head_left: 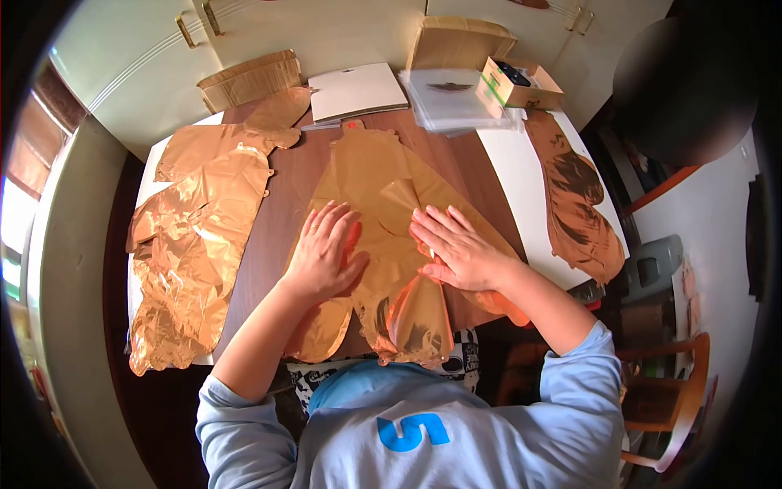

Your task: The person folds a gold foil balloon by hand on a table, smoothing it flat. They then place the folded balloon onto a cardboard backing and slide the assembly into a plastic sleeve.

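A large flat foil balloon [366,183], copper-gold and uninflated, lies on the brown table in front of me, its lower lobes reaching the near edge. My left hand [324,254] rests on its left part, palm down with the fingers stretched out. On the right part lies my right hand [460,248], also flat, fingers extended and slightly apart. Between the hands the foil has a raised fold, and a curled flap stands up below my right hand. A small red mark shows on the tab at the balloon's far end.
Crumpled copper foil balloons [199,236] cover the table's left side. Another foil balloon [574,196] lies on the white board at right. At the back are a white sheet stack [358,91], clear plastic bags [444,98] and an open box [538,94]. A wooden chair [672,399] stands at right.
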### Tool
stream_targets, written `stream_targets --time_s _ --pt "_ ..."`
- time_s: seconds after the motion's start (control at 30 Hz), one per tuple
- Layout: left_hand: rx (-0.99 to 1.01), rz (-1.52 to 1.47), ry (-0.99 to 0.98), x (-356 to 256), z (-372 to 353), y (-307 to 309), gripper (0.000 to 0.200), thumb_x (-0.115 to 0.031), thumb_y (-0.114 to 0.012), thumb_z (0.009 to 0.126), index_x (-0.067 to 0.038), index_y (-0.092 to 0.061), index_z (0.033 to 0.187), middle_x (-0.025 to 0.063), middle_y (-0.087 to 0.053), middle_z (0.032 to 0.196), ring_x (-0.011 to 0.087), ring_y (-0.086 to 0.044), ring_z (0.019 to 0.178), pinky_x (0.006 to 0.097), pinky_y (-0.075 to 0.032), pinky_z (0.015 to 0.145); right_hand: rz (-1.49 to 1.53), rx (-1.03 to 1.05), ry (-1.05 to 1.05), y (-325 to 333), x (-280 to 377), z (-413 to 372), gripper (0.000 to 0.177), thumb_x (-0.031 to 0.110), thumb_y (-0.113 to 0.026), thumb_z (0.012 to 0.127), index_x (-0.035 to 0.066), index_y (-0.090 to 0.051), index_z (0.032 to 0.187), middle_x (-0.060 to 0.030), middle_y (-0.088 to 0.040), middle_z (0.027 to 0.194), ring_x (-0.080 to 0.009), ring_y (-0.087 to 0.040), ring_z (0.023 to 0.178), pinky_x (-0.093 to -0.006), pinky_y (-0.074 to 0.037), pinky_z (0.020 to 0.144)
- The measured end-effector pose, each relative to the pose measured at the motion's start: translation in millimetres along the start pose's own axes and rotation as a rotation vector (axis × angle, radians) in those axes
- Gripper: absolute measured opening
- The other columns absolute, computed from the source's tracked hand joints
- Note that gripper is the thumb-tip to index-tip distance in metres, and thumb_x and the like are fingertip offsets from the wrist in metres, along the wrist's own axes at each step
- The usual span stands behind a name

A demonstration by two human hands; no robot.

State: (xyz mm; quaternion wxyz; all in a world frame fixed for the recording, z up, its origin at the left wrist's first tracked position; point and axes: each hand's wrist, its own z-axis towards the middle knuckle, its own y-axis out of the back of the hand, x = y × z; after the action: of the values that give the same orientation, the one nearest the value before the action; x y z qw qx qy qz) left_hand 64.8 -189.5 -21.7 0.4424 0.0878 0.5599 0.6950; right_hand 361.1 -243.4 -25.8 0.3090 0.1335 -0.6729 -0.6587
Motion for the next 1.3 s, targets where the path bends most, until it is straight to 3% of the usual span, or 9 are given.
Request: stream_targets --time_s 0.43,0.73,0.97,1.07,1.3 --pt "-0.011 -0.008 -0.02 6 -21 9 0.061 -0.022 -0.069 0.078 0.0 -0.049 0.132 0.0219 -0.051 0.134 0.0412 -0.046 0.129 0.0511 -0.033 0.112 -0.035 -0.061 0.039 0 -2 4 0.069 0.048 -0.049 0.1 0.004 -0.036 0.151 -0.0167 -0.032 0.158 -0.0371 -0.028 0.145 -0.0499 -0.021 0.118" --pt "0.001 0.1 0.017 -11 -11 15 0.063 -0.031 -0.065 0.084 -0.003 -0.048 0.137 0.0222 -0.048 0.14 0.0405 -0.041 0.135 0.0546 -0.028 0.115 -0.078 -0.08 0.035 -4 -3 4 0.071 0.046 -0.053 0.097 0.005 -0.035 0.152 -0.0155 -0.032 0.158 -0.037 -0.031 0.143 -0.0482 -0.023 0.117" --pt "0.062 -0.058 -0.233 -46 22 -18 0.072 -0.048 -0.068 0.084 -0.004 -0.049 0.139 0.0213 -0.045 0.144 0.0397 -0.035 0.141 0.0534 -0.024 0.118 -0.049 -0.071 0.021 -5 -3 4 0.07 0.047 -0.05 0.099 0.006 -0.033 0.153 -0.0146 -0.029 0.16 -0.037 -0.028 0.145 -0.052 -0.023 0.116" --pt "0.17 0.014 -0.151 -36 18 -25 0.075 -0.049 -0.069 0.083 -0.004 -0.049 0.139 0.0194 -0.046 0.144 0.0385 -0.035 0.142 0.053 -0.025 0.118 -0.044 -0.055 0.005 -6 -3 4 0.071 0.047 -0.049 0.099 0.006 -0.032 0.153 -0.0145 -0.027 0.161 -0.0363 -0.025 0.146 -0.0521 -0.021 0.117" --pt "0.155 0.004 -0.161 -32 14 -28 0.075 -0.049 -0.069 0.082 -0.004 -0.049 0.139 0.0187 -0.045 0.146 0.0374 -0.035 0.142 0.0525 -0.025 0.118 -0.074 -0.073 0.005 -9 -3 2 0.071 0.045 -0.052 0.097 0.006 -0.032 0.154 -0.0151 -0.027 0.161 -0.0353 -0.027 0.146 -0.0486 -0.021 0.118"
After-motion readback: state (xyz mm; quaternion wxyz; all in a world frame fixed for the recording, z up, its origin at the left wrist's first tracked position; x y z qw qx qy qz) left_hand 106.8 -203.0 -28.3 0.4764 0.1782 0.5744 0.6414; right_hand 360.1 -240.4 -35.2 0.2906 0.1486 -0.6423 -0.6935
